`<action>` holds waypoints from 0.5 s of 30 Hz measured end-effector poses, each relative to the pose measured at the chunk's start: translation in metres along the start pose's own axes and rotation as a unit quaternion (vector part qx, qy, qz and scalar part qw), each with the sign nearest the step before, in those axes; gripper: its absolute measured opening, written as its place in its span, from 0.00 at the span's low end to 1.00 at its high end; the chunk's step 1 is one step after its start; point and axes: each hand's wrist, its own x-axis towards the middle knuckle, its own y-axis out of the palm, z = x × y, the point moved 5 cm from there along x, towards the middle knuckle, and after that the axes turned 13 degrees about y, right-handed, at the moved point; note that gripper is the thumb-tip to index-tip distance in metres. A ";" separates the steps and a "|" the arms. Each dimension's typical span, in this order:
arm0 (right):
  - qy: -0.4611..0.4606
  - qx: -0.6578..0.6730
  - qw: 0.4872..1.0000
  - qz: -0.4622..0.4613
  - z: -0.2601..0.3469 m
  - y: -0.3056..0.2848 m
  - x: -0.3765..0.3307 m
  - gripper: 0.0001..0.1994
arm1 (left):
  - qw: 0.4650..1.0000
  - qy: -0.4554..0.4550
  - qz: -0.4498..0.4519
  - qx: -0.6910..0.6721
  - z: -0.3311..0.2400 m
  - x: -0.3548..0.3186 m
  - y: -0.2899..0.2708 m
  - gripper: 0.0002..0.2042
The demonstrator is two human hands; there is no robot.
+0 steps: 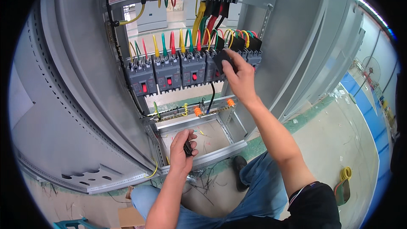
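The open grey cabinet (292, 29) encloses the work, its side walls flanking the reach. Across it runs a row of circuit breakers (168, 77), grey with red toggles, below which lies the metal base frame (212, 156). A bundle of coloured cables (199, 23) descends behind the row; this, with the shorter yellow, green and red leads (164, 46) rising from the breaker tops, crowds access from above. The right hand (239, 74) pinches the upper part of a black plate between thumb and fingers; the left hand (182, 148), lower and over the frame, curls around a dark block (188, 147), whose make-up cannot be told. The black plate (220, 58) stands tilted before the fourth breaker from the left, partly covering it; whether they touch is unclear. It appears thin, light and fairly stiff, probably smooth enough to slip and liable to bend or crack if forced; the broad faces near an edge offer the best hold, leaving the opposite edge free. Smaller still, orange insulators (197, 111) sit along the bar beneath the row, clear of the plate.
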 end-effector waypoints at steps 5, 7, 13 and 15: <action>-0.056 -0.029 0.997 -0.036 0.001 0.007 0.020 0.16 | 1.000 -0.007 -0.002 0.005 -0.005 -0.002 -0.007 0.13; -0.058 -0.044 0.997 -0.037 -0.004 0.005 0.023 0.16 | 1.000 -0.005 0.006 0.002 -0.005 -0.002 -0.005 0.14; -0.058 -0.061 0.996 -0.028 0.002 0.010 0.025 0.16 | 1.000 -0.005 0.008 0.006 -0.006 -0.004 -0.006 0.16; -0.066 -0.061 0.996 -0.026 0.003 0.010 0.025 0.16 | 1.000 -0.007 0.007 0.004 -0.006 -0.004 -0.006 0.16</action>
